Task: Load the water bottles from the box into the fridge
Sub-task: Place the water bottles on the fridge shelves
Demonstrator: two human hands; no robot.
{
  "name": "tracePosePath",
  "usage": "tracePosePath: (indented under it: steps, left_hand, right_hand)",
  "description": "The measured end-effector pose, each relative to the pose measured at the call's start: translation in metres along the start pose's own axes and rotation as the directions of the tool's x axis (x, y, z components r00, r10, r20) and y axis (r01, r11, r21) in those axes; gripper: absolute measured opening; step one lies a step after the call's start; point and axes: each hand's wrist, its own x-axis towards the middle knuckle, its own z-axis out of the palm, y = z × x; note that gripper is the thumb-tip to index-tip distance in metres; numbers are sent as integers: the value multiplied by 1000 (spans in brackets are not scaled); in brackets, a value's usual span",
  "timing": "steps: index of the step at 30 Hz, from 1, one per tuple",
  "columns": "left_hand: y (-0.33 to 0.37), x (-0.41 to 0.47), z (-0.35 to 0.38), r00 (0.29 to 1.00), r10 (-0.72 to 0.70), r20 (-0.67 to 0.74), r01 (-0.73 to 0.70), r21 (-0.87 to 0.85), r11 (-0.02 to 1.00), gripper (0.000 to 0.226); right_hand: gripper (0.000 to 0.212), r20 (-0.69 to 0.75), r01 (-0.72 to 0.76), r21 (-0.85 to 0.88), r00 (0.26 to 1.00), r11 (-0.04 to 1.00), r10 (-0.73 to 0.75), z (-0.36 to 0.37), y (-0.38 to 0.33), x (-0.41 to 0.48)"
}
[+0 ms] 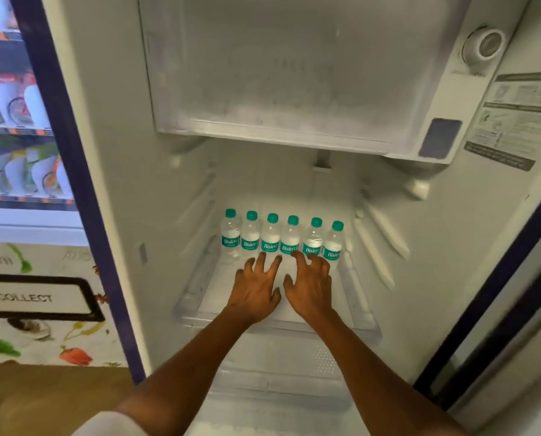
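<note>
Several small water bottles (270, 236) with teal caps and teal labels stand upright in one row at the back of a clear fridge shelf (197, 278). My left hand (255, 286) reaches over the shelf with its fingers spread, the fingertips at the base of the middle bottles. Beside it, my right hand (310, 283) has loosely bent fingers whose tips touch or nearly touch the bottles to the right. Neither hand holds anything. The box is out of view.
The frosted freezer compartment (278, 70) hangs above the shelf, with a round dial (483, 47) at its right. A lower drawer (278, 366) sits beneath the shelf. A vending machine (20, 152) stands to the left, the fridge door edge (499, 278) on the right.
</note>
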Motion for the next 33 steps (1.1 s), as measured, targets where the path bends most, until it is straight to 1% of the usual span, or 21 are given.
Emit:
tracePosePath:
  steps: [3,5,7,10,12,15,18,20,23,25,28,31,33]
  left_hand:
    - [3,14,9,998,41,40,-41,3,999,72]
    - [2,20,12,998,34,61,-34,0,999,72]
    - [0,25,14,997,28,76,-28,4,1000,73]
    - [-1,31,15,996,24,91,-23,-18,1000,73]
    - [-1,31,17,994,38,98,-35,-27,999,74]
    - [-1,31,20,989,92,119,-88,-35,995,74]
    - [-3,31,25,979,141,148,-135,-52,990,74]
    - [-4,29,30,974,162,159,-157,-45,987,75]
    - [-4,24,33,974,150,170,-147,-30,989,72]
    - [-4,22,32,979,150,141,-150,-9,989,64]
    - [-5,18,34,980,190,54,-190,0,982,52]
    - [-5,16,37,979,203,-2,-203,-14,979,45]
    - [-5,17,39,981,193,-31,-193,-15,981,43]
  right_hand:
    - [59,-39,-33,-1,999,999,33,0,18,24]
    - [59,-50,-73,-53,996,996,71,-4,29,39]
    - [59,-68,-120,-49,991,992,117,-8,39,56]
    - [60,-44,-224,121,972,967,230,-9,53,81]
    - [60,-34,-263,221,960,939,277,-8,62,96]
    - [64,-45,-284,273,951,919,307,-6,74,113]
    - [65,-43,-259,230,960,938,276,-3,83,126]
    - [60,-37,-251,198,964,948,263,1,89,135]
    - [49,-27,-221,167,973,961,228,4,94,146]
    - [42,-8,-191,172,981,966,196,4,96,151]
    - [35,18,-181,171,983,968,181,2,97,155]
    - [36,32,-182,206,983,962,179,-1,98,156]
    - [34,52,-188,193,982,963,181,-5,98,155]
